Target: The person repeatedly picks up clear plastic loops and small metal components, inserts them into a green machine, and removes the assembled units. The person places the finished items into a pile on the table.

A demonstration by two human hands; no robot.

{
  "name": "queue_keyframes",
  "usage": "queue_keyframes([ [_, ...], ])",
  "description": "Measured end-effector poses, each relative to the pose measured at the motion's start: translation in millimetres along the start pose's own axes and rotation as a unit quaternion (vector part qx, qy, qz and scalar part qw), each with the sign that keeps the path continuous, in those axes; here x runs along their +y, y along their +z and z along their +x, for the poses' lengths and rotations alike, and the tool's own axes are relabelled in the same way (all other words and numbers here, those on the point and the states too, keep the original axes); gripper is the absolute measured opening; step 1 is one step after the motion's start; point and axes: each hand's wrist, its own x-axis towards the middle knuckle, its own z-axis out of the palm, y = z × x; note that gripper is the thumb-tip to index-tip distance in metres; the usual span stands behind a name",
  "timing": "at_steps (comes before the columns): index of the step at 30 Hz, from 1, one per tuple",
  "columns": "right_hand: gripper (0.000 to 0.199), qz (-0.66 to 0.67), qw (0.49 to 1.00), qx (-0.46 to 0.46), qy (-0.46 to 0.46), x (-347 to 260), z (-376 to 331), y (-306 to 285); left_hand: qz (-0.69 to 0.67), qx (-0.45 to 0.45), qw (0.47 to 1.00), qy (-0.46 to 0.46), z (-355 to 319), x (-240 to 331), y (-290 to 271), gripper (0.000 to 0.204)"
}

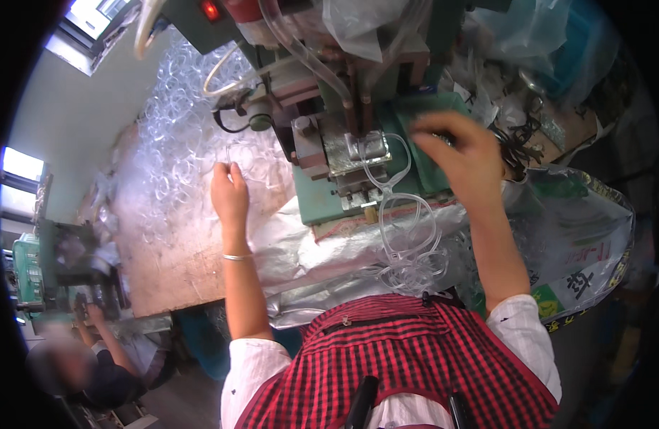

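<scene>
My left hand (229,200) is at the left of the machine, thumb and finger pinched together on a thin clear plastic piece that blends into the pile behind. My right hand (472,154) is raised over the green tray (433,175) beside the machine. Its fingers are curved and apart, their tips blurred, with nothing visible between them. A clear plastic frame (387,179), looped like spectacles, rests with its upper loop at the metal block (372,146) under the machine's rods. Further clear frames (412,264) hang below it toward my apron.
A large pile of clear frames (179,107) covers the table's left side. The green machine (319,193) stands in the middle, with silvery sheeting (301,250) along the front edge. At the right lie dark cords (519,146) and a plastic bag (580,236). Another person (115,357) works at the lower left.
</scene>
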Motion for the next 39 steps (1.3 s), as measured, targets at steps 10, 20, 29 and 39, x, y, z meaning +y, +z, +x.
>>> queue_keyframes([
  [10,0.056,0.15,0.984,-0.009,0.096,15,21,40,-0.541,0.089,0.823,-0.147,-37,68,-29,0.006],
  [20,0.053,0.267,0.959,0.0,0.099,-9,13,54,-0.563,0.116,0.802,0.163,41,191,-91,0.016],
  [29,0.042,-0.007,0.983,0.184,0.021,60,2,-25,-0.304,0.038,0.811,0.498,-11,206,-52,0.021],
  [39,0.01,-0.429,0.898,0.093,0.01,92,-42,-27,-0.309,0.037,0.806,0.503,-21,200,-36,0.026],
])
